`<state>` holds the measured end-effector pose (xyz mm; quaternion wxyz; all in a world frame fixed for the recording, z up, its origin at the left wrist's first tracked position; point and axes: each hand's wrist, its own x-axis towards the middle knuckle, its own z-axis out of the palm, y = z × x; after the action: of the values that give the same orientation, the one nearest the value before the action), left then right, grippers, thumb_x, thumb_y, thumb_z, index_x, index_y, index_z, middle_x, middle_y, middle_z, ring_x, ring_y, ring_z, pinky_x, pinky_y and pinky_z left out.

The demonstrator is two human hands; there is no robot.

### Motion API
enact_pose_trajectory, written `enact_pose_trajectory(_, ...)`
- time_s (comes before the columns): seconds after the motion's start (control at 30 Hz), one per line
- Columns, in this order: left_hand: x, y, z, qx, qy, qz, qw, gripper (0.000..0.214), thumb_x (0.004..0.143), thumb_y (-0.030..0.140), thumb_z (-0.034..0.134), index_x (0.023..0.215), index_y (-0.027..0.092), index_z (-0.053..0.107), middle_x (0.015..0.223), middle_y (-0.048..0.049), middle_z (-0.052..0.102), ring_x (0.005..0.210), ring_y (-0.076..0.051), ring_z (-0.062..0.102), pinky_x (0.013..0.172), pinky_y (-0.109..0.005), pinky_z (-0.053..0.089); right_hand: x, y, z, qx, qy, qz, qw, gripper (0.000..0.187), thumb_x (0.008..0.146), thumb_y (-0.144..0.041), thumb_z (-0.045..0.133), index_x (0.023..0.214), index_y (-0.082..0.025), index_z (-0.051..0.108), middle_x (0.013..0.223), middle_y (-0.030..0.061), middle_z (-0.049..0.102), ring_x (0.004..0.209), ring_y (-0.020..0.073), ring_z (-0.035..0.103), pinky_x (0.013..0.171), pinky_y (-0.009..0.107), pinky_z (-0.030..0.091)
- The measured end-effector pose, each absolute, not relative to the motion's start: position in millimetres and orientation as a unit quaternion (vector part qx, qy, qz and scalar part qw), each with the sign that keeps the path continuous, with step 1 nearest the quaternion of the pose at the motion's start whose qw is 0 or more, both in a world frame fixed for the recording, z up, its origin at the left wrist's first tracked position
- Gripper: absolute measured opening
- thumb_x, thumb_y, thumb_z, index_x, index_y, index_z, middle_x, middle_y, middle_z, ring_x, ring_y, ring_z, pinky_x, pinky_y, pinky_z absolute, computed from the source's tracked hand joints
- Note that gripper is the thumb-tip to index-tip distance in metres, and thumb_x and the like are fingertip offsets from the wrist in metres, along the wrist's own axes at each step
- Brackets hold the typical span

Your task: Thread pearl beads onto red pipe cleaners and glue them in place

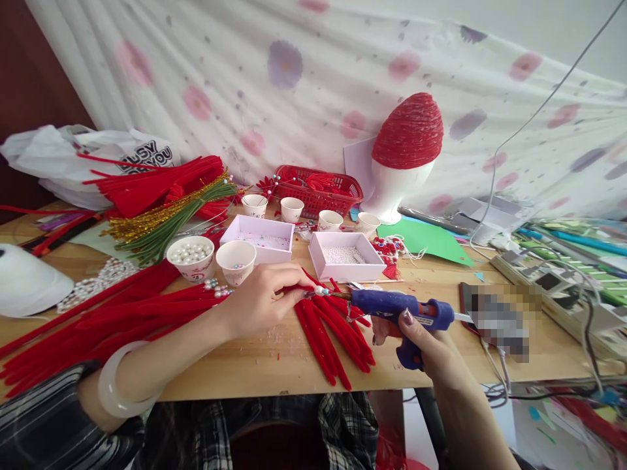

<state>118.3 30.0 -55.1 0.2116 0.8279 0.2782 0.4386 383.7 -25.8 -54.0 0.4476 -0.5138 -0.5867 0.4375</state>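
Observation:
My right hand (pixel 424 343) is wrapped round the grip of a blue hot glue gun (pixel 385 301), whose nozzle points left. Pinched in the fingers of my left hand (pixel 262 297) is a red fuzzy stem, partly hidden, with small pearl beads (pixel 321 290) at its tip. The nozzle is right at these beads; whether it touches them I cannot tell. Under the nozzle lie loose red fuzzy stems (pixel 326 339) in a fan. More red stems (pixel 112 320) with beaded tips are piled beneath my left forearm.
Behind my left hand stand a paper cup of pearls (pixel 191 259), another cup (pixel 236 263) and white bead boxes (pixel 349 264). A red basket (pixel 321 189) and a red-wrapped head form (pixel 407 150) are at the back. Right are a phone (pixel 494 320) and a power strip (pixel 548 287).

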Motion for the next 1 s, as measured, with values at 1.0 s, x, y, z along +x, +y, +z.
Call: enact_pose_trajectory(1.0, 118.2, 29.9, -53.4, 0.816, 0.305, 0.429, 0.239, 0.016, 0.085, 0.007, 0.060, 0.087, 0.015, 0.074, 0.081, -0.0039, 0.076, 0.070, -0.015, 0.067, 0.061, -0.023, 0.049, 384.3, -25.5, -55.5, -0.511, -0.543, 0.484, 0.459, 0.053, 0.076, -0.069, 0.064, 0.093, -0.019, 0.070, 0.061, 0.0074, 0.064, 0.056, 0.0218, 0.061, 0.029, 0.024, 0.027)
